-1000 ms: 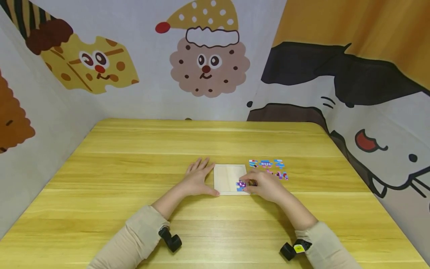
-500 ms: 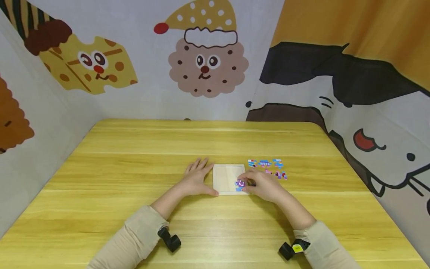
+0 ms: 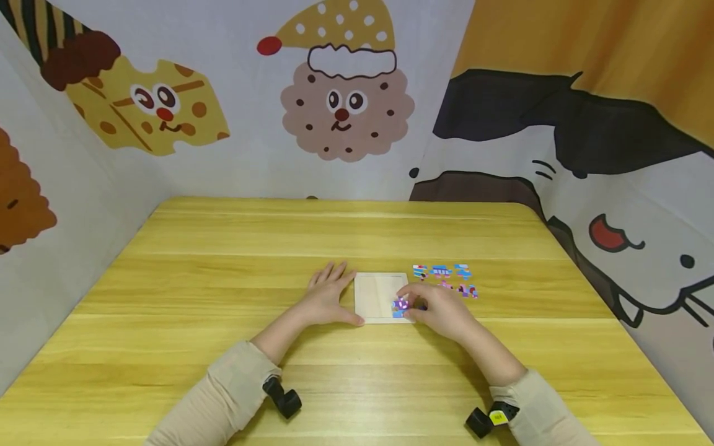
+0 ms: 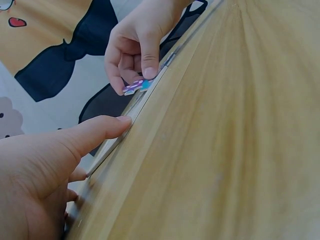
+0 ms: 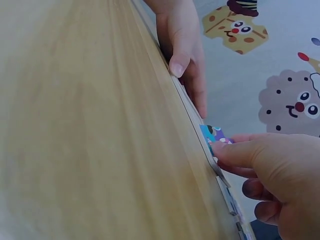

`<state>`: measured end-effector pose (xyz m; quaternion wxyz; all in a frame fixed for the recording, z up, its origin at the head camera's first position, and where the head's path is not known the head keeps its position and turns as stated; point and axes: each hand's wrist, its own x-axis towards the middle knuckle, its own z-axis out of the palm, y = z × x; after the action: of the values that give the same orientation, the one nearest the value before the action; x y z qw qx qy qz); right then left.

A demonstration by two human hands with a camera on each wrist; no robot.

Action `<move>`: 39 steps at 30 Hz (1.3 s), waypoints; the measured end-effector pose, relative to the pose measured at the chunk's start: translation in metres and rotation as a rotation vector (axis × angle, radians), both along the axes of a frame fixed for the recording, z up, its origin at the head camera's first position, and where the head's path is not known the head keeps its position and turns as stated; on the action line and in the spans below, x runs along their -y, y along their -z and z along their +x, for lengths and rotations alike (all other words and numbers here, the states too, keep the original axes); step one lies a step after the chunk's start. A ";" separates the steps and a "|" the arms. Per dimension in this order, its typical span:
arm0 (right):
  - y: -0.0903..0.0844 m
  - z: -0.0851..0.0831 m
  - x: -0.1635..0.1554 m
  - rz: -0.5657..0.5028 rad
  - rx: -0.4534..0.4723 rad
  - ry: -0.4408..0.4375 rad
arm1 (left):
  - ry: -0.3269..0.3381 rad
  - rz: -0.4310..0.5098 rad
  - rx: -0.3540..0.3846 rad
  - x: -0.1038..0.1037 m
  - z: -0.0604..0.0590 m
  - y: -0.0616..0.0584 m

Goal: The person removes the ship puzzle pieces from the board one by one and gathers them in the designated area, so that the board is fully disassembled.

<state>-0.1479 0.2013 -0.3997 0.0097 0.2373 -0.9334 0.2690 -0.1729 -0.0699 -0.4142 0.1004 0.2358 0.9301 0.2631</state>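
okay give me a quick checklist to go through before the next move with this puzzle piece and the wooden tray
1. Left hand steadies the puzzle tray, thumb along its near edge: ok.
2. Right hand pinches the puzzle piece: ok.
3. Piece sits over the tray's near right corner: ok.
4. Piece lies flat and seated in the recess: cannot tell; the left wrist view shows it tilted at the rim.
5. Loose pieces lie apart from the tray, right of it: ok.
6. Rest of the tray unfilled: ok.

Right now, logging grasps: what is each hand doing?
Left hand: open, flat on the table, thumb against the tray.
Right hand: pinching a puzzle piece over the tray.
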 end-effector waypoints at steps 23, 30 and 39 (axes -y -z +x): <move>-0.010 0.004 -0.007 -0.372 0.185 -0.045 | 0.001 -0.009 -0.008 -0.001 -0.001 0.000; 0.003 0.000 -0.028 -0.427 0.162 -0.027 | 0.001 -0.007 -0.010 -0.001 -0.001 0.000; 0.004 0.003 -0.055 -0.444 0.164 0.008 | -0.011 -0.009 0.006 -0.001 0.000 0.000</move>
<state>-0.1454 0.2558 -0.4035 -0.0129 0.2030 -0.8500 0.4860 -0.1734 -0.0690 -0.4140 0.1026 0.2294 0.9323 0.2601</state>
